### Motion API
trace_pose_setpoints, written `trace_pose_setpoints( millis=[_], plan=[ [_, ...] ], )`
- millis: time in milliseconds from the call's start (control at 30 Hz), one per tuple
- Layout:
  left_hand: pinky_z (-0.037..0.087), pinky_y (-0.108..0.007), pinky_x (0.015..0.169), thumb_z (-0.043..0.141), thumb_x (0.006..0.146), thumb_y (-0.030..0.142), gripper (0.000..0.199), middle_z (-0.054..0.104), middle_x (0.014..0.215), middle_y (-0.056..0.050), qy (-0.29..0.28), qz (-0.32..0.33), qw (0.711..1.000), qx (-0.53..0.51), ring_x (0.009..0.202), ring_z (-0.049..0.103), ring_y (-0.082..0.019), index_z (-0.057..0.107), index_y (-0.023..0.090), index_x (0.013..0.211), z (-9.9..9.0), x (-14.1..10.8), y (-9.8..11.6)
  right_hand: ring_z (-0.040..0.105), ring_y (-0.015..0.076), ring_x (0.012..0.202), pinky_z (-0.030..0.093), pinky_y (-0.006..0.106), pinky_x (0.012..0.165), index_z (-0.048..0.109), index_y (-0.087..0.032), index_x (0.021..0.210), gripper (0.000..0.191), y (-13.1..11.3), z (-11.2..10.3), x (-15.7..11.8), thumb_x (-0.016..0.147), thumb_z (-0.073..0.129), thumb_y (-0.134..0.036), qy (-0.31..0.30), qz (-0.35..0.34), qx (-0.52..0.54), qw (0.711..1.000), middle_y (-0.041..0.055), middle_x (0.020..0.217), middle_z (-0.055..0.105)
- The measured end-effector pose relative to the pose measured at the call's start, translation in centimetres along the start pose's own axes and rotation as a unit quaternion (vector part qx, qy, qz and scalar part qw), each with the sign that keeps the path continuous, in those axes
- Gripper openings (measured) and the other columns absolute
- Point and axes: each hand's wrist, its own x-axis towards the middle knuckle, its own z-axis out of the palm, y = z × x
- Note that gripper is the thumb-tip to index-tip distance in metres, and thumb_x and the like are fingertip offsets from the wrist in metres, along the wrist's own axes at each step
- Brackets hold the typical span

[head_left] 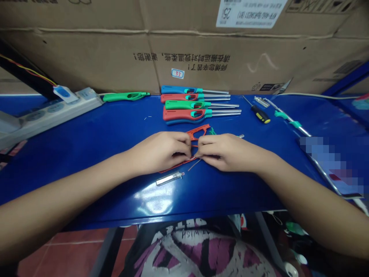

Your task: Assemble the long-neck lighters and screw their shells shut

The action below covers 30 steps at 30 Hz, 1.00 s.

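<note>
The left hand (174, 152) has its thumb and fingers pinched on the lower orange shell (176, 166), a slim moulded plastic strip lying under and between both hands; the right hand (220, 152) is curled with fingertips bunched against its far end, and whether they grip the shell or the thin brown wire (194, 165) beside it cannot be told. Just beyond the fingertips lies a second orange shell (190, 134) with a loop-shaped opening. Nearer the body than the left hand rests a clear, box-shaped canister (168, 179) with a bright metallic surface. Well beyond both hands, plastic-handled lighters (180, 104) in blue, red and green lie stacked, their metal barrels pointing right. Beyond the right hand, to its right, is a black-and-yellow screwdriver (260, 114). The blue table (115, 202) is glossy. Behind stands corrugated cardboard (109, 65) bearing inverted Chinese print, a sticker (178, 73) marked "33" and a white label (249, 15) including "25".
</note>
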Motion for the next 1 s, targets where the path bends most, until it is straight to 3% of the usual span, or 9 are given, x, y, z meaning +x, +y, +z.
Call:
trace_pose_setpoints(
  millis=[133, 267, 367, 667, 800, 1000],
  plan=[
    [0.055, -0.026, 0.088, 0.062, 0.099, 0.021, 0.016, 0.072, 0.107, -0.006, 0.029, 0.035, 0.999, -0.005, 0.097, 0.071, -0.017, 0.078, 0.02, 0.101, 0.6, -0.5, -0.7, 0.063, 0.0145, 0.084, 0.047, 0.028, 0.079, 0.076, -0.016, 0.099, 0.018, 0.2, -0.1, 0.4, 0.095, 0.059, -0.014, 0.02, 0.031, 0.101, 0.994, 0.0059, 0.096, 0.071],
    [0.056, -0.028, 0.09, 0.06, 0.101, 0.022, 0.018, 0.073, 0.108, -0.008, 0.05, 0.089, 0.995, 0.003, 0.1, 0.071, -0.018, 0.077, 0.02, 0.105, 1.2, -0.2, -1.2, 0.051, 0.009, 0.063, 0.04, 0.023, 0.061, 0.074, -0.016, 0.092, 0.008, 0.6, -0.1, 0.8, 0.088, 0.069, -0.019, 0.011, 0.134, 0.205, 0.97, -0.0007, 0.078, 0.066],
    [0.057, -0.029, 0.09, 0.059, 0.101, 0.021, 0.019, 0.073, 0.107, -0.009, 0.063, 0.105, 0.993, 0.006, 0.101, 0.071, -0.019, 0.077, 0.02, 0.105, 1.5, 0.0, -1.3, 0.045, 0.0072, 0.058, 0.036, 0.022, 0.057, 0.071, -0.015, 0.088, 0.008, 0.6, -0.2, 0.9, 0.083, 0.074, -0.021, 0.005, 0.175, 0.249, 0.953, -0.0046, 0.07, 0.06],
    [0.056, -0.031, 0.089, 0.056, 0.103, 0.02, 0.02, 0.073, 0.106, -0.01, 0.068, 0.118, 0.991, 0.021, 0.1, 0.069, -0.019, 0.075, 0.017, 0.104, 1.7, -0.1, -1.3, 0.043, 0.0065, 0.058, 0.035, 0.021, 0.055, 0.072, -0.015, 0.085, 0.009, 0.5, -0.6, 0.6, 0.086, 0.072, -0.023, -0.001, 0.151, 0.223, 0.963, -0.0044, 0.07, 0.056],
    [0.055, -0.03, 0.091, 0.055, 0.103, 0.018, 0.02, 0.072, 0.107, -0.009, 0.074, 0.124, 0.989, 0.019, 0.102, 0.068, -0.019, 0.074, 0.018, 0.105, 1.9, -0.2, -1.4, 0.048, 0.0066, 0.061, 0.039, 0.021, 0.058, 0.072, -0.014, 0.09, 0.005, 0.4, -0.7, 0.3, 0.089, 0.068, -0.017, 0.013, 0.082, 0.159, 0.984, -0.0025, 0.075, 0.06],
    [0.055, -0.031, 0.092, 0.053, 0.104, 0.019, 0.022, 0.072, 0.109, -0.01, 0.071, 0.125, 0.989, 0.016, 0.104, 0.068, -0.02, 0.074, 0.018, 0.107, 2.1, -0.3, -1.6, 0.062, 0.0124, 0.078, 0.047, 0.025, 0.072, 0.075, -0.016, 0.094, 0.012, 0.8, -0.5, 0.3, 0.095, 0.063, -0.018, 0.003, 0.053, 0.15, 0.987, 0.0043, 0.092, 0.072]
  ],
)
